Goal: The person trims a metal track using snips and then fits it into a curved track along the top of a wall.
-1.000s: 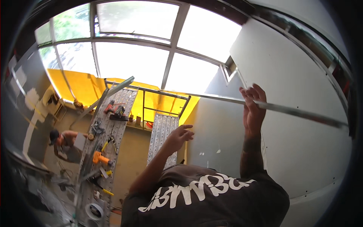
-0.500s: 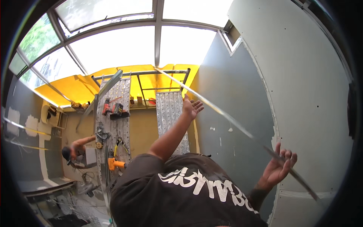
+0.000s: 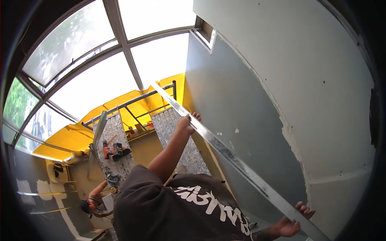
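A long, thin metal strip (image 3: pixel 233 158) runs on a slant across the view, from near the scaffold rail at the upper middle down to the lower right edge. It is narrow and flat-faced, dull silver-grey, with darker smudges and bright glints along its length, and its edges look straight, bent only by the lens. It lies close against the grey wall (image 3: pixel 241 100), though I cannot tell whether it touches it.

The left hand (image 3: pixel 187 122) takes the strip on its upper part, arm stretched out, fingers curled over the far edge and the thumb side on the near one: a closed grip on the strip. The right hand (image 3: pixel 291 225) is at the lower right, palm turned up under the strip, fingers (image 3: pixel 305 209) rising behind it; the grip there is loose, more a cradle than a clench, yet it has hold of the strip.

The person wears a dark brown shirt (image 3: pixel 169 209) with white lettering. Beyond the left arm lie two perforated metal scaffold planks (image 3: pixel 177 136), and on the left one rest an orange and black power drill (image 3: pixel 114 150) and smaller tools. A metal rail (image 3: pixel 128 102) crosses behind them before a yellow sheet (image 3: pixel 72 136), under big arched windows (image 3: pixel 92 68). Far below, at the lower left, another person (image 3: pixel 94 203) bends over.
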A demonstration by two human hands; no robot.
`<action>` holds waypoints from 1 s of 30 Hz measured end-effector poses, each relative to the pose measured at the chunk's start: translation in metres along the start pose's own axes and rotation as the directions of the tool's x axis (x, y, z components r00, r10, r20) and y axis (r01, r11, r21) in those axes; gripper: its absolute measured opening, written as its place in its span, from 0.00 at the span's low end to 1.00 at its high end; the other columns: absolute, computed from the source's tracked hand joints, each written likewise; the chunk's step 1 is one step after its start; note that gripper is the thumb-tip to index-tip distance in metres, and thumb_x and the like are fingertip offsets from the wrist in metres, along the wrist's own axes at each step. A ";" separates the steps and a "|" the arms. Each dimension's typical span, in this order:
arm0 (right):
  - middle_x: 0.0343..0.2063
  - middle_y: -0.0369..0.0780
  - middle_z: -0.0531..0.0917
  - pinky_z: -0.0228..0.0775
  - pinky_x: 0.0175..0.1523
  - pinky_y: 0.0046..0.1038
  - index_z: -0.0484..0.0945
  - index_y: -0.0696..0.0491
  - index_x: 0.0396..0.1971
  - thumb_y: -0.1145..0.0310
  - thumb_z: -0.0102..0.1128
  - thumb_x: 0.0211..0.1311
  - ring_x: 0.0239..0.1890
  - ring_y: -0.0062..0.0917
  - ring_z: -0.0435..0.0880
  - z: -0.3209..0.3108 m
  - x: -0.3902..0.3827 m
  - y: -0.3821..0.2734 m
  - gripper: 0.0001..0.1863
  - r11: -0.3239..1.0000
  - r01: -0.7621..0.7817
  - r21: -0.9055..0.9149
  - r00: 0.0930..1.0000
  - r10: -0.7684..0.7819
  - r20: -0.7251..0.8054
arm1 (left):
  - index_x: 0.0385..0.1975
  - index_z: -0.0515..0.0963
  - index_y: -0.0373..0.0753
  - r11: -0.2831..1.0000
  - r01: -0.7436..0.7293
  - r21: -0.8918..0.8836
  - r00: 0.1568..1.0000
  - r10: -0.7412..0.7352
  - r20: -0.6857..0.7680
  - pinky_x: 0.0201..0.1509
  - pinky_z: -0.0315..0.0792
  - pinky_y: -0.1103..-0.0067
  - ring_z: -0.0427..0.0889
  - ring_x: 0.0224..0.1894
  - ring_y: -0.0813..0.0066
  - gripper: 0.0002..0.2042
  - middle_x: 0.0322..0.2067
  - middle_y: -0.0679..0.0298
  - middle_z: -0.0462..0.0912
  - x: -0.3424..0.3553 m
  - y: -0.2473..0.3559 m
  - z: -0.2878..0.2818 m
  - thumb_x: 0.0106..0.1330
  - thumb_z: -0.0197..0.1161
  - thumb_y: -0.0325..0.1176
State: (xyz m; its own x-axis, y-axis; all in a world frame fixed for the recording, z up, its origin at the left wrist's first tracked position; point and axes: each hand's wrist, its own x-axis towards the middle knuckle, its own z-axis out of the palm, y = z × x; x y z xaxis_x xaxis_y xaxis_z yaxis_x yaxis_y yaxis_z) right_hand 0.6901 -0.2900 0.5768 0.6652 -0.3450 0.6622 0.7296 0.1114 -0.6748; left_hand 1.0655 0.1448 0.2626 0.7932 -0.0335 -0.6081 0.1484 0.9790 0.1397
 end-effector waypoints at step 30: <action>0.55 0.48 0.76 0.73 0.52 0.39 0.66 0.59 0.64 0.55 0.55 0.67 0.52 0.35 0.79 -0.189 -0.201 0.003 0.31 0.669 -0.616 -0.416 0.381 -0.209 -0.900 | 0.37 0.66 0.41 0.972 0.060 0.228 0.913 -0.146 0.380 0.32 0.73 0.65 0.73 0.26 0.64 0.26 0.24 0.63 0.69 -0.124 -0.194 0.119 0.71 0.50 0.64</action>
State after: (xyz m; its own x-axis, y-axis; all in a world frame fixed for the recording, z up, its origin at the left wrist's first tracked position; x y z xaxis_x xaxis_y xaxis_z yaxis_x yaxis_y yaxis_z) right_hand 0.5279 -0.3968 0.3800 -0.0422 -0.9941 0.1003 0.0121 -0.1009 -0.9948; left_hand 1.0085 -0.0647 0.4037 0.9274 -0.2500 -0.2784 0.3267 0.9036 0.2770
